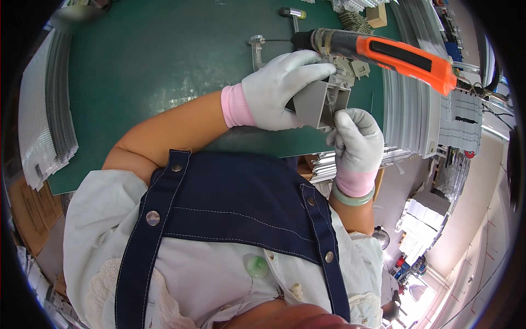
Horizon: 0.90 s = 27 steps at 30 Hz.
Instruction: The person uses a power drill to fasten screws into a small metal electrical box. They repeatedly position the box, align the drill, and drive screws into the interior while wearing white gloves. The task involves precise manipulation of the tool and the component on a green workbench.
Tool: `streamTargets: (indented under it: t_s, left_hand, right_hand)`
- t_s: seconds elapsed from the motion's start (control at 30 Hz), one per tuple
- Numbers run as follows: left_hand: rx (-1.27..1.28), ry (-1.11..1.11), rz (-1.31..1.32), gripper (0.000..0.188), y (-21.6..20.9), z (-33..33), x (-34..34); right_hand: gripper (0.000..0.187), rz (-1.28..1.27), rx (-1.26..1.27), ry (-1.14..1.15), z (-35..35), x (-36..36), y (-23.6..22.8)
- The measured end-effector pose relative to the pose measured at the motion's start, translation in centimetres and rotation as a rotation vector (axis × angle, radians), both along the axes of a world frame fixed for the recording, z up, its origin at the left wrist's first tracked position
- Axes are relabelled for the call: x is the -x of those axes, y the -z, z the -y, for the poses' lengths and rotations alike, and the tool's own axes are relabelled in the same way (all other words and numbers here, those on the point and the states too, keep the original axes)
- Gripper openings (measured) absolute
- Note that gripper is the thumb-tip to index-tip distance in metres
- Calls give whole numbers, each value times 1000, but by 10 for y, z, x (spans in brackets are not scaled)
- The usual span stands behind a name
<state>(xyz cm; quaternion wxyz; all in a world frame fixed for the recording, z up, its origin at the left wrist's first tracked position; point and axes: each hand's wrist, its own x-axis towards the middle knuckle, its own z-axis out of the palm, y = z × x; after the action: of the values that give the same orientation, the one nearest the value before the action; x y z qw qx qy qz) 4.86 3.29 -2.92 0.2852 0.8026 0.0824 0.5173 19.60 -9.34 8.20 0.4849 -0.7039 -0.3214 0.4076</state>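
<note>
My left hand, in a white glove with a pink cuff, grips a grey plastic channel piece with small fittings at its far end. My right hand, gloved the same way and with a pale green bangle at the wrist, pinches the near right edge of that piece; whether something small is between its fingertips is hidden. An orange and black electric screwdriver hangs just beyond the piece, its bit pointing left toward a small clear bracket.
The green work mat covers the bench. Stacks of grey profile strips lie at the left, more strips at the right. A small hammer and a cardboard box sit at the far edge.
</note>
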Motion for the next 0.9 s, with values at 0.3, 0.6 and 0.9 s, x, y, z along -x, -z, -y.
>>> streamTargets:
  t_s: [0.3, 0.6, 0.9]
  left_hand:
    - [14, 15, 15, 101, -2, -3, 0]
    - [18, 4, 23, 98, -2, -2, 2]
    - [29, 1, 20, 94, -2, -2, 4]
  right_hand:
    - [20, 197, -199, -31, 6, -1, 5]
    - [17, 440, -88, -184, 6, -2, -7]
    - [10, 665, -162, -265, -6, 3, -16]
